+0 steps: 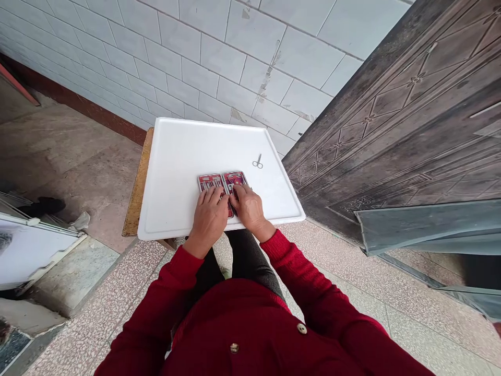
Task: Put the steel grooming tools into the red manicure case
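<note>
The red sweater (235, 324) is closest, with two buttons (301, 328) showing, well on the near side of the case (208, 180). Dark trousers (256, 263) show between the sweater and the case. The case lies open like a book (two halves side by side, red inside with metal rims), near the close edge of the white tabletop (195, 141).

The left hand (209, 213) rests over the left half of the case, its fingers slightly spread across the small tools (211, 183) there; whether that grip pinches one of them, I cannot tell. The right hand (249, 208) lies over the right half, fingers bent down and thumb toward the middle of the case; its grip is partly hidden under the hand, so I cannot tell what, if anything, it pinches.

Right of the case and a little beyond it, small scissors (258, 162) lie apart on the tabletop, blades pointing away. A wooden board (135, 198) shows under the tabletop, left of the case. A dark door (376, 115) stands well right of the case, and beyond the case rises a tiled wall (219, 62) (stained in places).
</note>
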Demonstrator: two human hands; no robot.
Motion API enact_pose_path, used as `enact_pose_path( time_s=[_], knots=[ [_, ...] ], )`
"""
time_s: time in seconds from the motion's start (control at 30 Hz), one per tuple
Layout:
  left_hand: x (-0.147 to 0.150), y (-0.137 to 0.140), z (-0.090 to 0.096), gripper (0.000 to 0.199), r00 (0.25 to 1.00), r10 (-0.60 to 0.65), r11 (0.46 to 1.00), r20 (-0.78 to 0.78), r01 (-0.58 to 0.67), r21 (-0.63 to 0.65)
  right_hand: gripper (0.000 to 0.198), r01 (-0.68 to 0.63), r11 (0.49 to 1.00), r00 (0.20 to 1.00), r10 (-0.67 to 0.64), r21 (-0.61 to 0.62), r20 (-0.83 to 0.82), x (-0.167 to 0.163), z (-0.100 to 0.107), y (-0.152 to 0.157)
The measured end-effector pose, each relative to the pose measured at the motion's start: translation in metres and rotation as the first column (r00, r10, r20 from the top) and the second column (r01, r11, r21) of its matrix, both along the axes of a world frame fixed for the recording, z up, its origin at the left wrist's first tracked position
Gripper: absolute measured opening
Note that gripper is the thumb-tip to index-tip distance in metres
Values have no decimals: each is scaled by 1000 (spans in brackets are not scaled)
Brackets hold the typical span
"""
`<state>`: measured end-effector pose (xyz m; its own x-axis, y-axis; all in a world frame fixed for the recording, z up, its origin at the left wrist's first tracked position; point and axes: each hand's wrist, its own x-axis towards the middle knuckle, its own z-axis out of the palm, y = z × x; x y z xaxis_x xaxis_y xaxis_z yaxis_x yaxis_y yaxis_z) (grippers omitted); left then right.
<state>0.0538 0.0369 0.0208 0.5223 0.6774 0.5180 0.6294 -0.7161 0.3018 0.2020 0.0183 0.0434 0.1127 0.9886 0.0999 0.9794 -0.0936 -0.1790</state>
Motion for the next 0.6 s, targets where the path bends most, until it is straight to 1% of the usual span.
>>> enact_pose_path(
  time_s=[0.17,0.33,0.4,0.5,0.6],
  knots=[
    [0,0,0,32,1000,-19,1000,15,19,-13,43,-3,999,998,6,41,-66,2,-6,-4],
    [1,2,-3,32,1000,-11,999,19,11,41,42,-17,1000,996,19,27,-92,0,-5,-5],
    [1,2,-4,31,1000,-6,999,27,5,49,42,-34,999,991,38,38,-129,3,-3,-8],
    [0,2,-3,31,1000,-10,998,27,9,54,43,-106,991,959,125,87,-255,16,-3,-13],
    [-1,2,-3,31,1000,-23,998,2,23,51,49,-164,976,890,208,140,-406,31,-8,-14]
  ],
)
